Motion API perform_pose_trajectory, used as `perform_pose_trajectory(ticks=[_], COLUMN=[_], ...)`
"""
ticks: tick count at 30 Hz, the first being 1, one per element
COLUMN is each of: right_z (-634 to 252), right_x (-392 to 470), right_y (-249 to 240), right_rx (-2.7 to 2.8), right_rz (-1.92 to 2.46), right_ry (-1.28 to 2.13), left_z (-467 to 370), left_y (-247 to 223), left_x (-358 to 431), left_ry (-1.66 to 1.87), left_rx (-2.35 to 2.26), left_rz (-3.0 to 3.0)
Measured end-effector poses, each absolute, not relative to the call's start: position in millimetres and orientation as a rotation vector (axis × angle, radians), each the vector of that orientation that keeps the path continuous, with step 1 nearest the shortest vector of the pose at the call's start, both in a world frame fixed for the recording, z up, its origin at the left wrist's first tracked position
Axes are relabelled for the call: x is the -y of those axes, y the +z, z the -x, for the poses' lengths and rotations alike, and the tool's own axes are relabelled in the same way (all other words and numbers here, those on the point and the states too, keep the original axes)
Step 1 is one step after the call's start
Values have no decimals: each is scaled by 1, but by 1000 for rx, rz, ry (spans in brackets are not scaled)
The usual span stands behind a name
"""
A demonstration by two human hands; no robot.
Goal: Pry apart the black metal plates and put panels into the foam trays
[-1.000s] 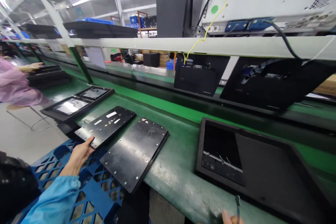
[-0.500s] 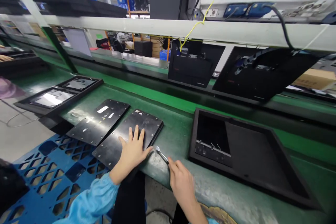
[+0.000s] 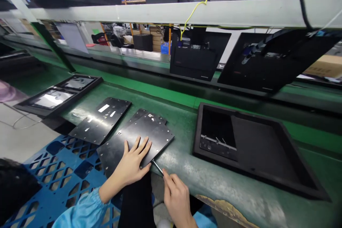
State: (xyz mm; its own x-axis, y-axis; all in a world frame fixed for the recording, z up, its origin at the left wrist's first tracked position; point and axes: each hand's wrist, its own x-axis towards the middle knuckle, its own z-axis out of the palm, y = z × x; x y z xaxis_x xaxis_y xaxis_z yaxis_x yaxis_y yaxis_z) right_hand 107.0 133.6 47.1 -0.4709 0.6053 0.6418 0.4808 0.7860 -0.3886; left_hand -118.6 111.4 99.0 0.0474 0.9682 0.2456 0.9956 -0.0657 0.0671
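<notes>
My left hand lies flat, fingers spread, on a black metal panel with small holes along its edges. This panel sits askew over another black panel, both near the bench's front edge. In my right hand is a slim metal tool, its shaft pointing at the panel's lower right edge. The tool's tip meets or slips under that edge; I cannot tell which. To the left, a similar black panel with white labels rests on the bench.
A black foam tray holding a dark glossy screen stands on the right of the green bench. Another tray with two screens lies far left. Dark monitors lean at the back. A blue pallet is below.
The upper panel has turned and shifted right, uncovering part of the panel beneath it. My left hand has stayed on it. My right hand and the tool have moved down and slightly left.
</notes>
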Motion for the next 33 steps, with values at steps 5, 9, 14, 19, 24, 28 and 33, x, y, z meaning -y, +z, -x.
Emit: perform_pose_trajectory(ticks=[5, 9, 14, 19, 24, 28, 33], right_z=[-92, -75, -68, -77, -96, -103, -109], right_x=[-115, -105, -104, -101, -96, -100, -105], right_y=[22, -2, -13, -5, -1, 7, 20], right_rx=[2050, 1944, 1927, 1872, 1886, 1951, 2021], right_rz=[822, 836, 845, 858, 835, 869, 873], right_ry=[121, 111, 198, 230, 263, 237, 135], left_z=[119, 117, 127, 130, 114, 113, 115], left_y=[110, 126, 153, 161, 134, 114, 109], left_x=[-115, -121, -122, -120, -114, -109, -110], left_ry=[-202, -22, 14, -114, -94, -203, -188], left_rx=[2060, 2053, 2163, 2162, 2061, 1960, 1946], left_rz=[2187, 2234, 2293, 2353, 2288, 2215, 2217])
